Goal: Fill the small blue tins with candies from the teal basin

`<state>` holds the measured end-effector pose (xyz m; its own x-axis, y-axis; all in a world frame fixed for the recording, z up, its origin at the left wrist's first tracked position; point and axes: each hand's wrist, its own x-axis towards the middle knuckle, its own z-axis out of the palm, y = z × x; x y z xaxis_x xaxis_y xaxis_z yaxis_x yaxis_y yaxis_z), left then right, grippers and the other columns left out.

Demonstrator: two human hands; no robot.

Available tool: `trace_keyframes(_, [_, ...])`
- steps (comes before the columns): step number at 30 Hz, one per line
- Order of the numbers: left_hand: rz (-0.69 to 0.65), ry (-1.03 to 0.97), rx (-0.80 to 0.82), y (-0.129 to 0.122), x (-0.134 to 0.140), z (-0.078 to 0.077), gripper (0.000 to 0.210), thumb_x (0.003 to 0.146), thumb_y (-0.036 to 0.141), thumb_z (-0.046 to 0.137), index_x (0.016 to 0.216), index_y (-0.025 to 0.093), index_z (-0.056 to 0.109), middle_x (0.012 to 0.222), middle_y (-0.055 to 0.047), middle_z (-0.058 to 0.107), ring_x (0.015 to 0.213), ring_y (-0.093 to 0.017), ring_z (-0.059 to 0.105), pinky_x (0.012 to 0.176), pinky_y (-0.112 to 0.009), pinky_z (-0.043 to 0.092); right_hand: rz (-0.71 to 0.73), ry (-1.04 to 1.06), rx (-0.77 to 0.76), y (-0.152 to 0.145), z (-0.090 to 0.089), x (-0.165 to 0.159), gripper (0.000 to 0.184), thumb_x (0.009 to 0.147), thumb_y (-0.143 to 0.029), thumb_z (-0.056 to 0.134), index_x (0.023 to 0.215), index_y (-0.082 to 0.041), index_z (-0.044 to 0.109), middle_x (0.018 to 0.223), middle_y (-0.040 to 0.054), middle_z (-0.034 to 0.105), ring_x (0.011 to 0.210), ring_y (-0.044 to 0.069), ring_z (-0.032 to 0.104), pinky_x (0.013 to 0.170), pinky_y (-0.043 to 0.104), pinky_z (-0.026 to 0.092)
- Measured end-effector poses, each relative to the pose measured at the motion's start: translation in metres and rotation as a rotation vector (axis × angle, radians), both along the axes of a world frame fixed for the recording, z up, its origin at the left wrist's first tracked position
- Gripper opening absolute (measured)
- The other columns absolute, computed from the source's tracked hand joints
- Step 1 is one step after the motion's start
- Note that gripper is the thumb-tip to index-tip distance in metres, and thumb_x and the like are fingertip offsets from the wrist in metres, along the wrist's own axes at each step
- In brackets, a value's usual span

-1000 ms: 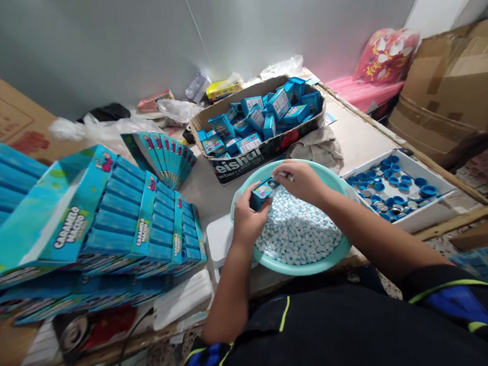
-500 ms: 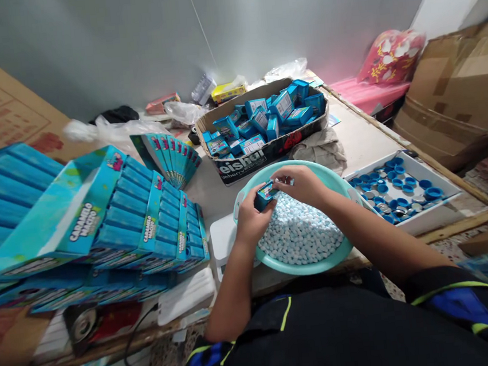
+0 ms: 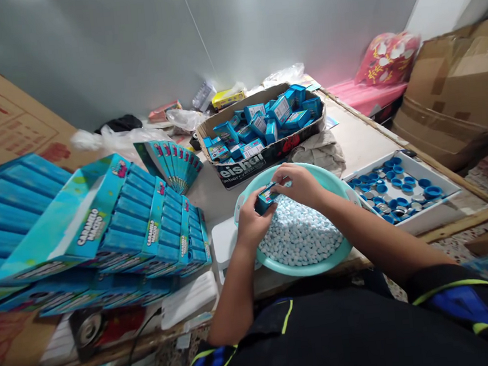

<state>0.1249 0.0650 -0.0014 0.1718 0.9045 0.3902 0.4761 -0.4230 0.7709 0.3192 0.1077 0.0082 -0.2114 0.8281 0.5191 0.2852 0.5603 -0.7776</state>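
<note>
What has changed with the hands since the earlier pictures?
The right hand moved down closer to the small box; its fingers now cover more of the end where an opening showed one second ago. The left hand still holds the box. Basin and tray stayed.

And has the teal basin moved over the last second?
No; the teal basin shows no clear shift either way against the white tray on its right.

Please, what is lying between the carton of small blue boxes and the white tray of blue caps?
In the head view, a crumpled beige cloth or paper lies between the carton and the tray.
</note>
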Motion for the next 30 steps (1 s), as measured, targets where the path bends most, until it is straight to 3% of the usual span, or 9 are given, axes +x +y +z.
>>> trace_keyframes(5, [0.027, -0.033, -0.029, -0.001, 0.0, -0.004, 0.048, 0.084, 0.034, 0.077, 0.13, 0.023, 0.066, 0.124, -0.011, 0.072, 0.114, -0.027, 0.069, 0.103, -0.046, 0.055, 0.026, 0.035, 0.001, -0.006, 0.007, -0.002, 0.022, 0.09, -0.041, 0.07, 0.085, -0.02, 0.066, 0.092, 0.0048, 0.065, 0.082, 0.018, 0.065, 0.076, 0.032, 0.058])
trace_keyframes(11, [0.132, -0.299, -0.004, -0.012, -0.001, 0.003, 0.056, 0.083, 0.041, 0.079, 0.132, 0.02, 0.062, 0.126, -0.013, 0.071, 0.111, -0.026, 0.072, 0.099, -0.042, 0.059, -0.185, 0.037, -0.024, -0.005, 0.011, 0.003, 0.03, 0.106, -0.04, 0.042, 0.103, -0.023, 0.066, 0.108, 0.008, 0.069, 0.104, 0.021, 0.065, 0.09, 0.035, 0.055])
trace_keyframes(14, [0.303, -0.376, 0.074, -0.024, -0.018, 0.014, 0.056, 0.082, 0.04, 0.08, 0.131, 0.021, 0.061, 0.122, -0.012, 0.072, 0.106, -0.025, 0.073, 0.095, -0.041, 0.061, -0.147, -0.226, -0.142, -0.002, 0.0, 0.006, 0.029, 0.106, -0.038, 0.044, 0.104, -0.022, 0.069, 0.11, 0.0088, 0.07, 0.105, 0.023, 0.065, 0.094, 0.037, 0.053])
trace_keyframes(17, [0.462, -0.313, 0.18, -0.036, -0.046, 0.016, 0.055, 0.08, 0.038, 0.082, 0.127, 0.018, 0.063, 0.122, -0.012, 0.07, 0.107, -0.025, 0.072, 0.099, -0.042, 0.059, 0.038, -0.683, -0.255, -0.007, -0.014, 0.005, 0.026, 0.097, -0.039, 0.064, 0.114, -0.02, 0.071, 0.12, 0.0135, 0.068, 0.108, 0.029, 0.065, 0.092, 0.041, 0.054])
trace_keyframes(19, [0.577, -0.264, 0.229, -0.041, -0.066, 0.008, 0.055, 0.078, 0.037, 0.082, 0.125, 0.016, 0.063, 0.12, -0.013, 0.069, 0.108, -0.026, 0.071, 0.099, -0.042, 0.058, 0.136, -0.871, -0.287, -0.012, -0.02, 0.003, 0.037, 0.09, -0.038, 0.074, 0.122, -0.02, 0.07, 0.126, 0.0166, 0.065, 0.111, 0.035, 0.064, 0.091, 0.045, 0.055])
trace_keyframes(22, [0.705, -0.195, 0.171, -0.045, -0.089, -0.016, 0.053, 0.074, 0.037, 0.082, 0.119, 0.015, 0.064, 0.114, -0.011, 0.069, 0.105, -0.026, 0.07, 0.097, -0.042, 0.058, 0.194, -0.942, -0.237, -0.015, -0.024, 0.001, 0.039, 0.088, -0.037, 0.077, 0.122, -0.019, 0.07, 0.125, 0.0176, 0.065, 0.113, 0.037, 0.062, 0.096, 0.049, 0.053])
trace_keyframes(26, [0.688, -0.173, 0.014, -0.048, -0.102, -0.045, 0.056, 0.068, 0.035, 0.084, 0.115, 0.015, 0.06, 0.113, -0.012, 0.068, 0.105, -0.026, 0.069, 0.096, -0.042, 0.058, 0.25, -0.925, -0.24, -0.011, -0.02, 0.003, 0.034, 0.087, -0.033, 0.079, 0.116, -0.018, 0.071, 0.121, 0.0148, 0.067, 0.104, 0.032, 0.064, 0.095, 0.045, 0.052])
trace_keyframes(28, [0.621, -0.206, -0.01, -0.054, -0.101, -0.047, 0.066, 0.068, 0.036, 0.086, 0.123, 0.017, 0.054, 0.123, -0.015, 0.065, 0.114, -0.027, 0.067, 0.1, -0.043, 0.057, 0.265, -0.901, -0.299, -0.01, -0.018, 0.004, 0.028, 0.087, -0.031, 0.078, 0.111, -0.018, 0.072, 0.118, 0.0126, 0.068, 0.094, 0.027, 0.066, 0.086, 0.04, 0.053])
trace_keyframes(30, [0.581, -0.224, 0.063, -0.065, -0.097, -0.036, 0.07, 0.072, 0.038, 0.084, 0.13, 0.02, 0.049, 0.136, -0.016, 0.06, 0.128, -0.028, 0.062, 0.108, -0.044, 0.053, 0.281, -0.887, -0.323, -0.008, -0.019, 0.005, 0.02, 0.086, -0.029, 0.077, 0.104, -0.02, 0.074, 0.112, 0.0099, 0.069, 0.087, 0.024, 0.065, 0.078, 0.036, 0.052])
